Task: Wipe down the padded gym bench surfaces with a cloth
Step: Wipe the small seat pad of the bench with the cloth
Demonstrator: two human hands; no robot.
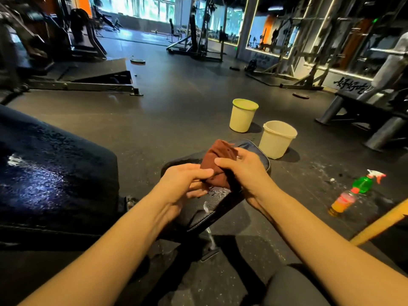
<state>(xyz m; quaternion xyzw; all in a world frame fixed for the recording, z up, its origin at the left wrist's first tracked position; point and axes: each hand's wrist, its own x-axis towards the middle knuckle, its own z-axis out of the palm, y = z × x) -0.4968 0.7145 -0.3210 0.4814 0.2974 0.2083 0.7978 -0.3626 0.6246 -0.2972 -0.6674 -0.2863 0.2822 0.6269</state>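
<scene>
A dark rubber gym floor [187,102] is surrounding the small seat pad [212,208], taken here as the reference point. Directly over the seat pad, both hands are holding a bunched brown cloth [217,164]. The left hand [183,182] is pinching its near end with curled fingers, and the right hand [245,171] is wrapping round its far side. Judgement: the cloth is being regathered to present a fresh face.

Droplets are lying on the seat pad's near surface, so wiping there appears unfinished. Left of the seat pad, the large back pad [55,168] is glistening wet.

Just beyond the seat pad's far edge, a cream bucket [277,140] is standing, with a green-rimmed bucket [242,117] farther off. An overrunning stroke is risking a knock to the nearer one. Right of the seat pad, well apart, a spray bottle [364,183] and an orange bottle [341,203] are sitting clear of the wiping path.
</scene>
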